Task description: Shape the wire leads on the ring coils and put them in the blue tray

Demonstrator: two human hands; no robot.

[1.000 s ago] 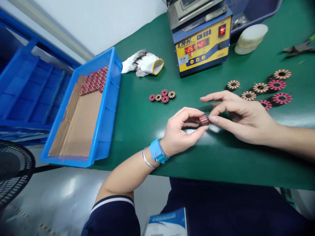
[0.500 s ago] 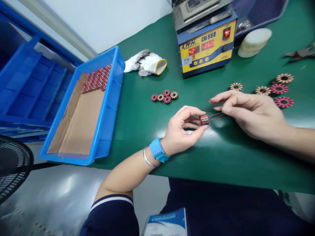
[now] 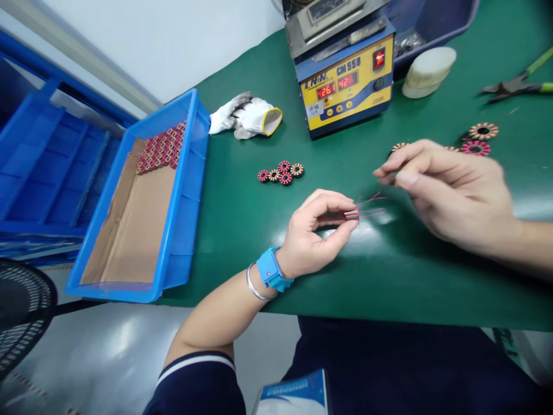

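My left hand (image 3: pixel 317 230) pinches a small toroidal coil (image 3: pixel 352 215) wound with red wire between thumb and fingers, just above the green table. Thin red lead wires (image 3: pixel 374 212) stick out of the coil to the right, their ends spread and free. To the right of them is my right hand (image 3: pixel 453 190), thumb and fingertips drawn together, with nothing visible in them. Behind it lie several red and copper-coloured coils (image 3: pixel 475 148), partly covered by the hand. Another group of coils (image 3: pixel 284 167) lies on the table beyond my left hand.
A blue bin (image 3: pixel 179 230) at the left holds rows of coils on cardboard. White gloves (image 3: pixel 246 118) lie beside it. At the back stands a yellow-fronted CM 558 unit (image 3: pixel 349 89), with a whitish round block (image 3: pixel 428 72), a dark bin (image 3: pixel 451 26) and green-handled cutters (image 3: pixel 518 83) nearby.
My right hand has come away from the lead wires, which it was touching before. The wires now spread freely. The view has shifted slightly to the right.
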